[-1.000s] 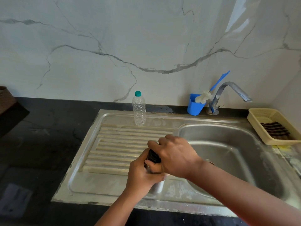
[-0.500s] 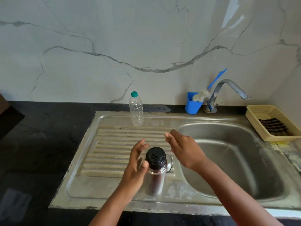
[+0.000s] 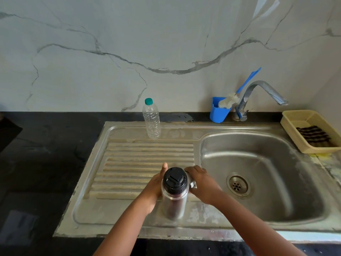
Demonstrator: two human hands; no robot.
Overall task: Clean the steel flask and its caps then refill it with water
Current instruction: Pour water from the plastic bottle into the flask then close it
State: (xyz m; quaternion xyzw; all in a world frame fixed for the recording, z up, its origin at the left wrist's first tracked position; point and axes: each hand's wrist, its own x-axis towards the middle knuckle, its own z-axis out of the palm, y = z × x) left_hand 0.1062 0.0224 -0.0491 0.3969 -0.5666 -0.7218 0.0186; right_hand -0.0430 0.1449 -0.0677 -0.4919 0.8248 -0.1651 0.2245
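We have the steel flask upright on the drainboard, black cap on. Our left hand lies flat against its side, fingers straight; our right hand curls around a steel cup beside the neck. To unscrew well, we brace the body firmly – twisting only the cap. No writing is readable on anything.

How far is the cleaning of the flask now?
Early. Done: the steel outer cap looks off, beside the flask under the right hand. In hand: the left hand steadies the steel flask, black inner cap still on. Left: washing and refilling; the sink looks dry.
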